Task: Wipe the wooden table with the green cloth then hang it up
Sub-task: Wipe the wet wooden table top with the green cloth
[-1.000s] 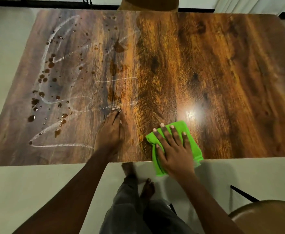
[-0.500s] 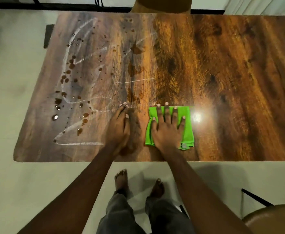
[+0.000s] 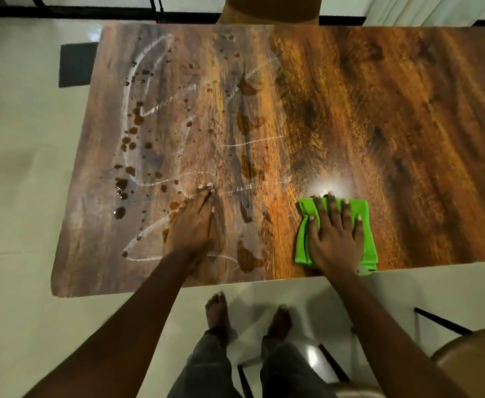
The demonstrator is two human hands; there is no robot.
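The wooden table [image 3: 407, 124] fills the head view. Its left half carries brown liquid drops [image 3: 132, 139] and white streaks [image 3: 146, 70]; the right half looks glossy. A folded green cloth [image 3: 366, 225] lies near the front edge, right of centre. My right hand [image 3: 333, 237] presses flat on it with fingers spread, covering its middle. My left hand [image 3: 192, 225] rests flat on the bare wood to the left, fingers together, holding nothing, its fingertips at a white streak.
A brown chair seat [image 3: 471, 360] stands at the lower right, and another chair [image 3: 270, 10] sits beyond the far edge. A dark mat [image 3: 75, 64] lies on the pale floor at the table's far left corner. My bare feet [image 3: 218, 311] stand under the front edge.
My right hand has slid the green cloth off the front edge and then rightwards, away from my left hand. The left hand has stayed in place on the wood.
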